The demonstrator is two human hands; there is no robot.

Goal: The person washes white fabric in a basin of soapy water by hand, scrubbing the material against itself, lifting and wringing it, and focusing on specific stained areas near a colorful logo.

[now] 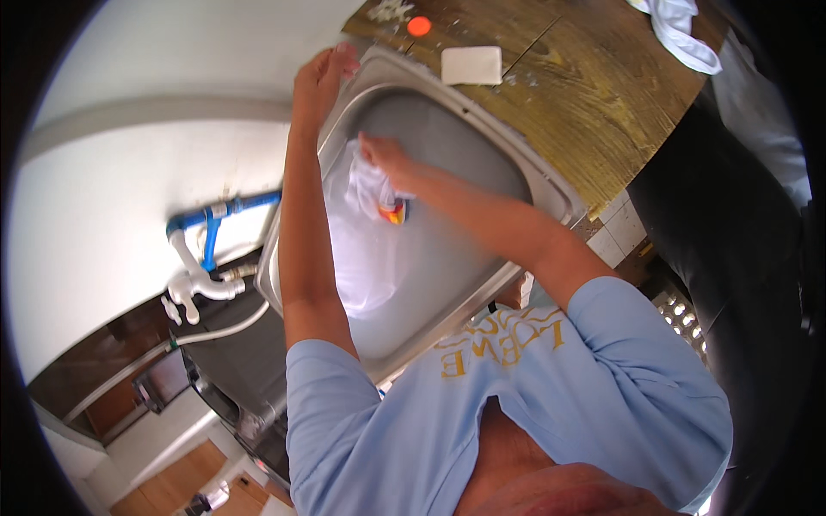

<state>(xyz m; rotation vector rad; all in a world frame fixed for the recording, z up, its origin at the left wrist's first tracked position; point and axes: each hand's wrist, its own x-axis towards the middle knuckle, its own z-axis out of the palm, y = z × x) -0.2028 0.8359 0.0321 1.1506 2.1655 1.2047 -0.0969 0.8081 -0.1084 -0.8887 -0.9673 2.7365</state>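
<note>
My right hand (385, 162) is closed on a bunched white cloth (368, 182) in the sink (551, 185), over cloudy water. A small yellow, red and blue patch (394, 211) shows at the cloth's lower end. Pale, sheer-looking material (366, 275) spreads in the water towards me; I cannot tell if it is part of the same cloth. My left hand (320, 76) is up by the sink's far left corner, its fingers curled. What they hold, if anything, is hidden.
Beyond the sink, a wooden tabletop (585, 103) bears a whitish rectangular block (471, 65), an orange round cap (419, 26) and white crumbs (390, 10). White fabric (680, 34) lies at its far right. A white tap (194, 284) on blue pipe (245, 203) is at left.
</note>
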